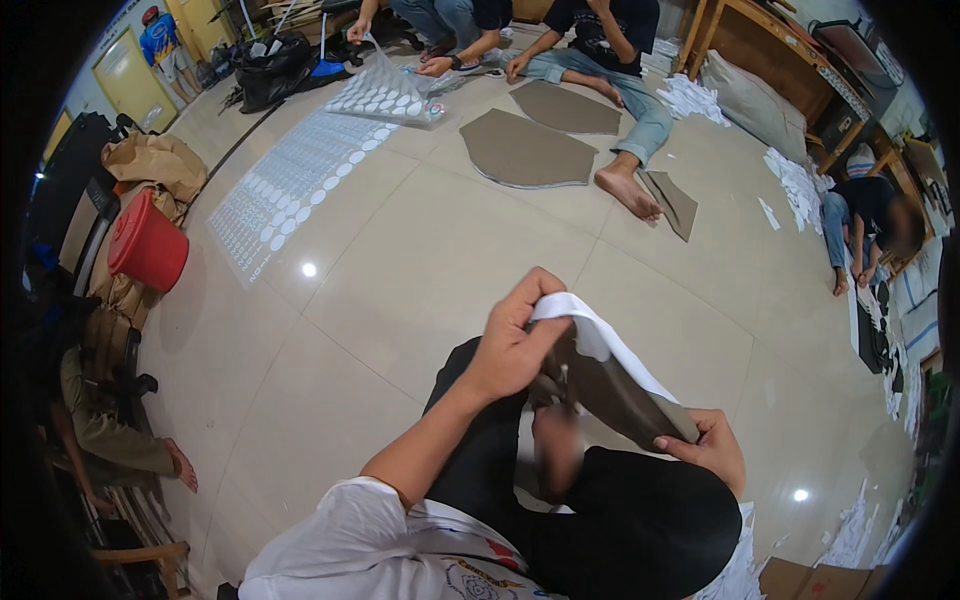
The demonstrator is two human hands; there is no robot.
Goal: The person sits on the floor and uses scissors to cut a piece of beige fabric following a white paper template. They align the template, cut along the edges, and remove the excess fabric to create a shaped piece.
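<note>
Held aloft at both ends: a brown sheet [625, 402] edged in white.

Curved and slanting down from left to right, smooth and faintly shiny on the brown face; trimmed along the top by a white band [615, 338], dipping onto the brown near the upper end. Pinched there by left fingers [533, 287], below by right fingers [708, 424].

This looks like a small hand workshop run on the tiled floor [380, 250] of a room. Cut brown panels [527, 150] lie between twelve and one o'clock, beside seated people [600, 50]; at ten, a clear sheet [300, 180] carries rows of white ovals. White offcuts [693, 100] litter the place — heaped around two, near a bulky sack [755, 100] and a wooden table [745, 28], and scattered again at four, beyond a brown, white-edged piece [625, 400] being held.
</note>
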